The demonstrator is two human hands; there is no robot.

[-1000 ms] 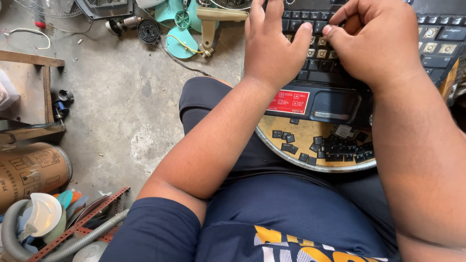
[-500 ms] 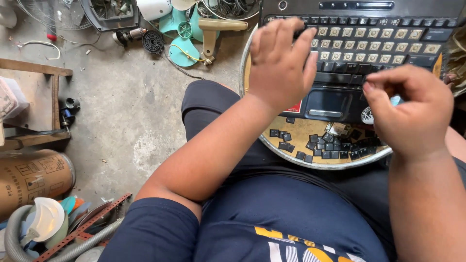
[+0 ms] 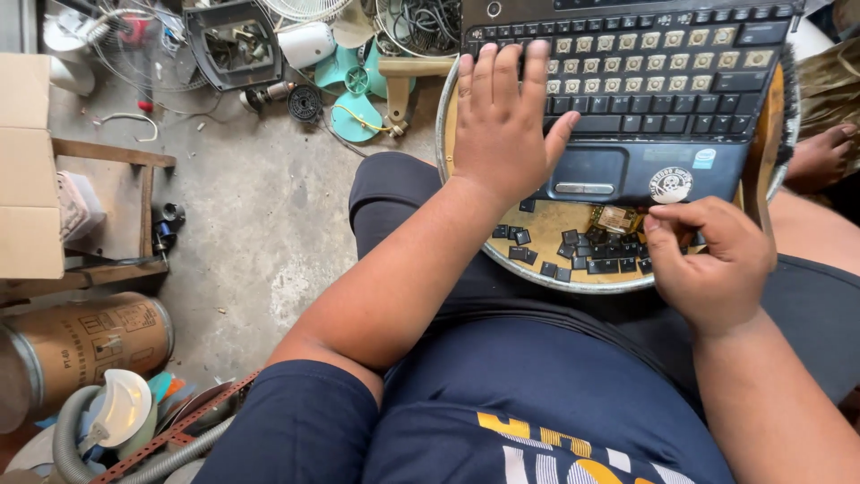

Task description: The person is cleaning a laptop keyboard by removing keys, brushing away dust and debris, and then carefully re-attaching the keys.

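A dark laptop base (image 3: 663,116) with many keycaps gone lies across a round metal tray (image 3: 537,276) on my lap. My left hand (image 3: 506,130) rests flat on the left part of the keyboard and palm rest, fingers spread. My right hand (image 3: 712,260) hovers over the tray's near side, thumb and fingers pinched just above a heap of loose black keycaps (image 3: 582,251). Whether a keycap sits between the fingertips cannot be made out.
On the concrete floor to the left stand a wooden stool (image 3: 107,215), a cardboard box (image 3: 27,161) and a brown cylinder (image 3: 81,345). Teal fan blades (image 3: 354,85), wires and appliance parts lie at the back. Hose and scrap sit at lower left. A bare foot (image 3: 820,152) shows at right.
My right hand has left the keyboard and come down toward me to the loose keycaps in the tray. My left hand stayed pressed on the laptop.
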